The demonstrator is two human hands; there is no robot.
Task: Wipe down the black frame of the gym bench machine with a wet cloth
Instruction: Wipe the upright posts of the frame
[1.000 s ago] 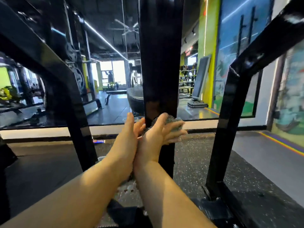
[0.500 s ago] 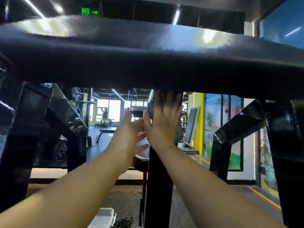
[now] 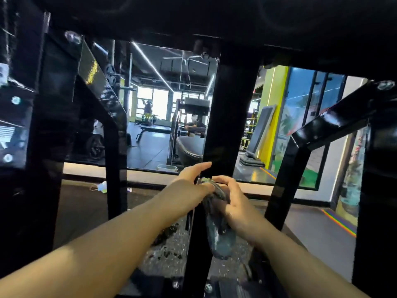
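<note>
Two hands have come down the central black post (image 3: 227, 117) since half a second ago, when the right palm was pressed flat and high just under the bench's underside. Now we have them at mid-height, at 6 o'clock from where that stroke topped out. The cloth (image 3: 217, 229) — dark, wet-looking — hangs against the post's lower face. Our right hand (image 3: 235, 203) curls around the cloth's upper part with fingers bent and close together, while the left hand (image 3: 194, 179) has its thumb pinching the cloth's top edge and its other fingers reaching forward, loosely together, toward the post's left side.

We read this as one downward pass over the post, with the lower stretch and base not yet wiped.

For room: the gap at 9 o'clock toward the left upright (image 3: 113, 147) is open, and so is the one at 3 o'clock toward the angled right brace (image 3: 318, 130). Overhead, at 12 o'clock, the pad's underside (image 3: 193, 18) caps any upstroke — downward is freer, until the bolted base at the floor.
</note>
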